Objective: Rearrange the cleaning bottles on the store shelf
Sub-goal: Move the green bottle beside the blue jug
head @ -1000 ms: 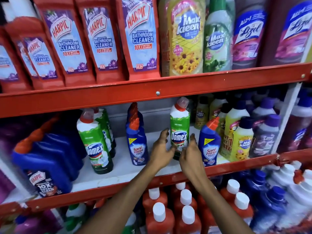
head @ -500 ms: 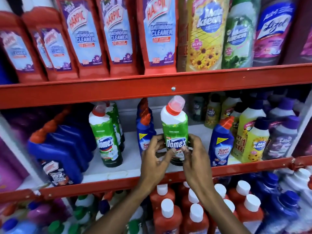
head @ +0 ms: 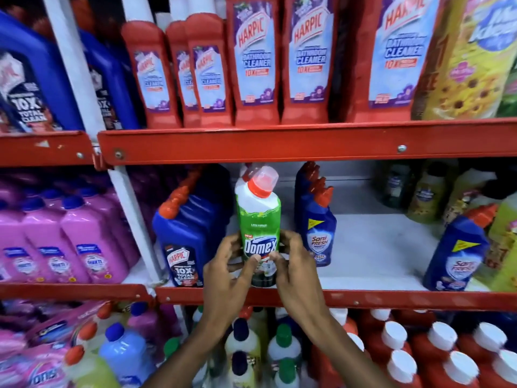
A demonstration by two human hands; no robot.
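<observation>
A green Domex bottle (head: 258, 219) with a red cap stands upright at the front of the middle shelf (head: 363, 299). My left hand (head: 228, 278) grips its lower left side and my right hand (head: 293, 273) grips its lower right side. More Domex bottles behind it are mostly hidden. Just to its left stand blue Harpic bottles (head: 181, 242). To its right is a row of blue Sani Fresh bottles (head: 317, 231), and another Sani Fresh bottle (head: 458, 250) stands further right.
Red Harpic bathroom cleaner bottles (head: 254, 65) fill the shelf above. Pink bottles (head: 61, 242) sit in the bay to the left, past a white upright post (head: 134, 219). Yellow bottles (head: 428, 197) crowd the right. Red white-capped bottles (head: 419, 354) fill the shelf below.
Both hands closed on the Domex bottle and carried it left along the middle shelf, from beside the right Sani Fresh bottle to in front of the other Domex bottles. The camera swung left.
</observation>
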